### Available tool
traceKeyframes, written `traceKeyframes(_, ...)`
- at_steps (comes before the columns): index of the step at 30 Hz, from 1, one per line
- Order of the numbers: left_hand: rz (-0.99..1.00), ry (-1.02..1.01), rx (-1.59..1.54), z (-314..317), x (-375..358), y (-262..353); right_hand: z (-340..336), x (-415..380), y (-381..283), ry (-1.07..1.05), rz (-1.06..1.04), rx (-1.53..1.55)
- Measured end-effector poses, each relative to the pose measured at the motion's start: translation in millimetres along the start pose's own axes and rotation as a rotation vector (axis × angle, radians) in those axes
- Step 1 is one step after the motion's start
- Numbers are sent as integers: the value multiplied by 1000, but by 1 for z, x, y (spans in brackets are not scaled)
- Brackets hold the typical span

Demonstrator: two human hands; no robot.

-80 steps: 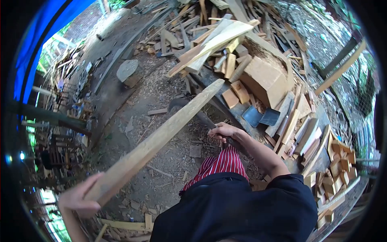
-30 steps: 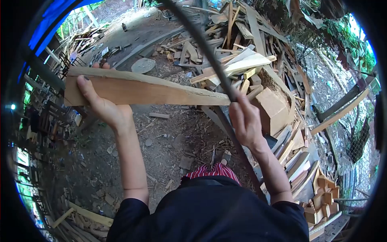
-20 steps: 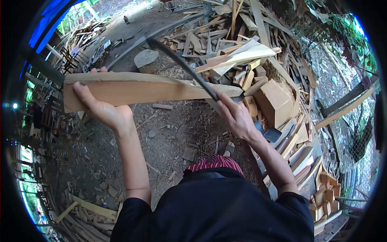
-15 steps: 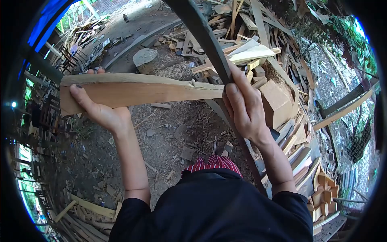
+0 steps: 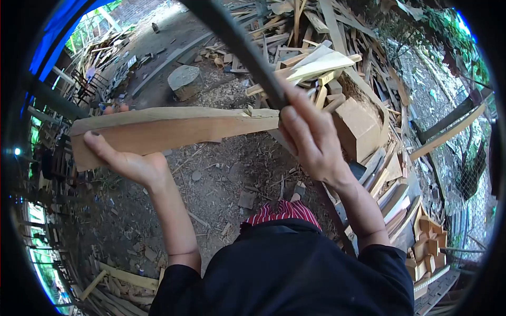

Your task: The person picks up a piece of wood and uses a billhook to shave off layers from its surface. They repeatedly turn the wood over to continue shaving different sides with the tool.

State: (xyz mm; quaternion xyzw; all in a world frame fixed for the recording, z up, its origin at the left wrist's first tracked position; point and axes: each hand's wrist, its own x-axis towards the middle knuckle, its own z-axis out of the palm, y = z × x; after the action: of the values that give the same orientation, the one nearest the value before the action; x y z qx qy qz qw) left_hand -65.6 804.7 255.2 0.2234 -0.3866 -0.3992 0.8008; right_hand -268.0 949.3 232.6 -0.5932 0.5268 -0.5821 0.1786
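A long wooden board lies across the view, broad at the left and tapering to the right, with a small raised splinter on its upper edge. My left hand grips its broad end, thumb on the near face and fingertips showing over the far edge. My right hand is closed round the lower end of a long dark machete-like blade, which slants up and out of the top of the view. The board's narrow tip meets the right hand in this view; the grip end is hidden by the fingers.
A large heap of scrap wood rises ahead on the right, with a thick wood block at its near side. A stump stands ahead. Chips litter the dirt ground, and carved wood pieces lie at lower right.
The board has shifted left and down in view, its broad end dropping. My right hand and the dark blade have moved left too. Both grips stay closed.
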Motion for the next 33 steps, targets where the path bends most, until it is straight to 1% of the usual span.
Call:
traceKeyframes(2,9,-35,-2,1,4,0,-5,0,-4,27,-46,1)
traceKeyframes(3,16,-31,-3,4,5,0,-1,-9,15,4,-48,-95)
traceKeyframes(5,20,-33,17,11,2,2,2,-37,65,-170,132,-437)
traceKeyframes(6,23,-21,22,7,0,1,5,-48,79,-182,130,-435)
traceKeyframes(8,-11,63,-4,2,-2,-3,10,-60,97,-274,299,-640)
traceKeyframes(9,-38,117,6,8,-3,-1,10,-61,100,-283,314,-636)
traceKeyframes(10,-47,124,22,1,-3,-1,9,-58,103,-271,322,-492)
traceKeyframes(11,-37,8,20,-4,4,-3,8,-52,106,-242,312,-357)
traceKeyframes(12,-20,-112,7,-5,9,-6,6,-48,107,-230,301,-364)
traceKeyframes(13,-5,-214,-7,-5,8,-8,5,-45,107,-247,536,-19)
traceKeyframes(14,-2,-216,-17,-4,8,-12,3,-43,107,-264,762,335)
traceKeyframes(15,8,-305,-51,-5,7,-15,1,-39,95,-233,787,475)
traceKeyframes(16,15,-391,-80,-6,4,-17,-2,-38,94,-238,790,471)
traceKeyframes(17,-17,-366,-144,-3,3,-19,-3,-36,94,-262,688,232)
traceKeyframes(18,-18,-370,-144,-4,3,-21,-6,-32,94,-275,576,-3)
traceKeyframes(19,-34,-356,-151,-3,4,-25,-8,-24,83,-260,444,-66)
traceKeyframes(20,-54,-344,-156,-2,5,-28,-12,-15,66,-248,446,-66)
traceKeyframes(22,-63,-350,-169,2,4,-27,-18,1,21,-200,275,-59)
traceKeyframes(23,-56,-342,-187,7,4,-27,-18,3,14,-182,281,-60)
traceKeyframes(24,-65,-356,-191,10,4,-27,-18,3,8,-110,153,-146)
traceKeyframes(25,-69,-323,-165,13,4,-26,-18,1,6,-42,24,-234)
traceKeyframes(26,-69,-283,-139,16,4,-24,-16,-7,15,-39,25,-237)
traceKeyframes(28,-64,-224,-102,22,4,-25,-8,-36,62,-159,240,-572)
traceKeyframes(30,-68,-248,-156,14,10,-28,-9,-64,111,-196,559,-698)
traceKeyframes(31,-56,-234,-107,11,12,-26,-14,-68,128,-196,551,-692)
traceKeyframes(33,-71,-252,-104,12,9,-23,-21,-79,140,-198,532,-473)
